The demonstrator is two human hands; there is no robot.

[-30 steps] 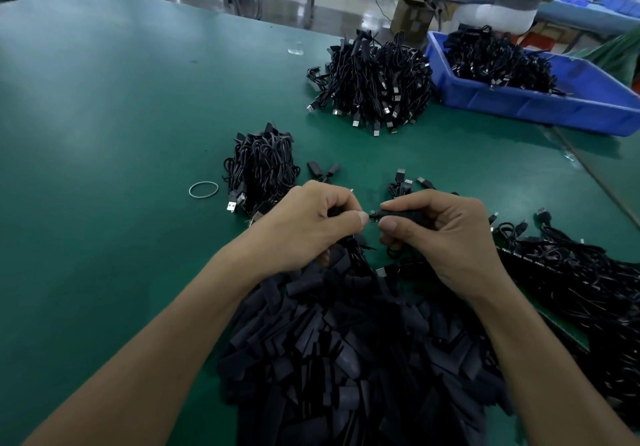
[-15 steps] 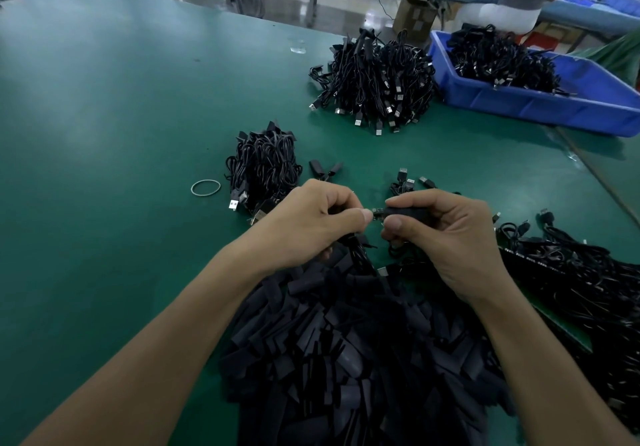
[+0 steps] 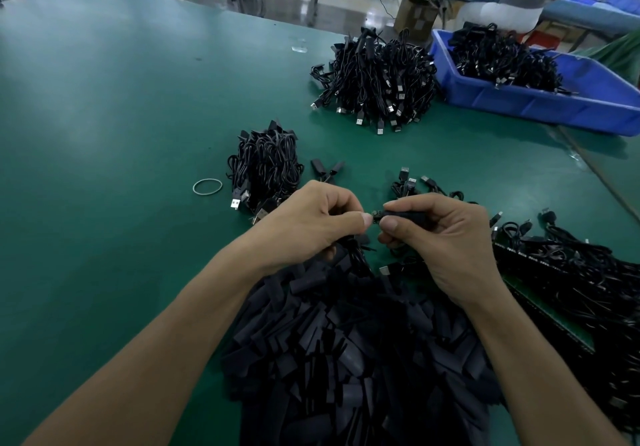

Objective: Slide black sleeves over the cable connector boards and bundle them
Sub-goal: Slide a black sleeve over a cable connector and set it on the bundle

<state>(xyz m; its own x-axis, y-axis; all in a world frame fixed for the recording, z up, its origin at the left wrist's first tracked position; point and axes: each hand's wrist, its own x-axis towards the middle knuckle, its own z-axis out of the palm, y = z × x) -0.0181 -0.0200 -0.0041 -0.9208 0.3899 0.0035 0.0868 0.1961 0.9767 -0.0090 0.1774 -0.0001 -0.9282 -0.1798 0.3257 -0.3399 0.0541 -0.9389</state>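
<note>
At the centre of the green surface (image 3: 104, 127) both hands meet over one cable end. The right hand (image 3: 446, 237) has its grip clenched around a black sleeve (image 3: 412, 218), thumb below and forefinger on top. The left hand (image 3: 311, 227) pinches the small connector board (image 3: 375, 216), whose tip just shows between the two thumbs at the sleeve's mouth. The board looks partly entered; how far cannot be told.

The sleeve is likely light, soft and easily flattened, so it should be held by its edges near the open end, loosely enough to keep the mouth open. The board seems thin and stiff, with parts that could snag or bend; best held by its sides close to the cable and pushed straight in. The cable itself is limp and will trail.

A heap of loose sleeves (image 3: 346, 359) lies at 6 o'clock, just below the hands. Unsleeved cables (image 3: 588, 283) sprawl at 3 to 4 o'clock. At 10 to 11 o'clock a finished bundle (image 3: 266, 165) stands near the left hand, with a rubber band (image 3: 207, 187) just beside it at 9 o'clock, ready for bundling. A larger pile (image 3: 381, 78) sits at 12 o'clock, well apart, beside a blue bin (image 3: 554, 102) of more cables at 1 o'clock.
</note>
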